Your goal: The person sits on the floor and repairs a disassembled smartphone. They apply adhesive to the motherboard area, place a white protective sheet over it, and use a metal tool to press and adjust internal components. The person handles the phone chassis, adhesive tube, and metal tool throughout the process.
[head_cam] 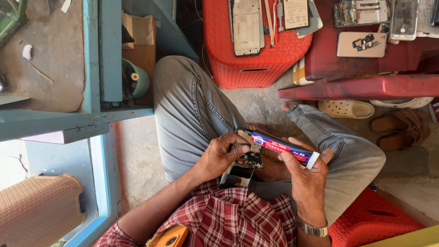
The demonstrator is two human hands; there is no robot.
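Note:
I sit cross-legged in grey jeans and a red checked shirt. My left hand [222,154] grips an opened phone [247,161] in my lap, its bare circuit board facing up. My right hand [305,176], with a metal watch at the wrist, holds a blue and red glue tube [281,145] with a white end cap. The tube lies slanted across the phone, its nozzle end over the phone's upper edge by my left fingers.
A red plastic stool [256,59] ahead carries a phone frame [247,25], tools and a battery. A dark red table [366,68] at the right holds several phone parts. Sandals [347,109] lie under it. A blue shelf [105,68] stands left, and a red stool [370,219] sits at the lower right.

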